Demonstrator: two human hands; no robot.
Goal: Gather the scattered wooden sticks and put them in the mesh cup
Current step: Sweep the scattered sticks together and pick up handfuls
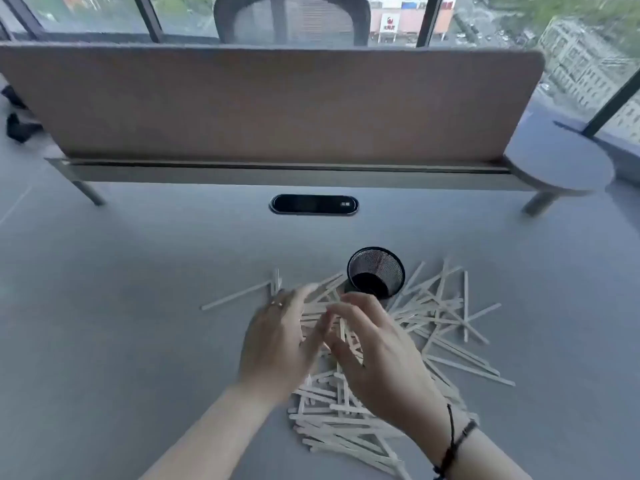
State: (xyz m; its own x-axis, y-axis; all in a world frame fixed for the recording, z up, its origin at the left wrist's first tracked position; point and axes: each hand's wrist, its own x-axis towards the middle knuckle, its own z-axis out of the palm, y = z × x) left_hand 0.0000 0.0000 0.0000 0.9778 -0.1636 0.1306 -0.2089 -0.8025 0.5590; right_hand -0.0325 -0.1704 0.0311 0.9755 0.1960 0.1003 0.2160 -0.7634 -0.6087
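Beside scattered sticks (446, 317), black mesh cup (376, 271).

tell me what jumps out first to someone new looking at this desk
A big heap of pale wooden sticks sprawls across the near middle of the grey desk. A black mesh cup stands at its far edge, with the left hand and right hand above the pile.

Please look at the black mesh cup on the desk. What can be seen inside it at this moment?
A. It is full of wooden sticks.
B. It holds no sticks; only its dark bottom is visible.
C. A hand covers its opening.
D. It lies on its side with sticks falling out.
B: the mesh cup stands upright with an open mouth showing only its dark bottom, while the wooden sticks lie scattered on the desk around it.
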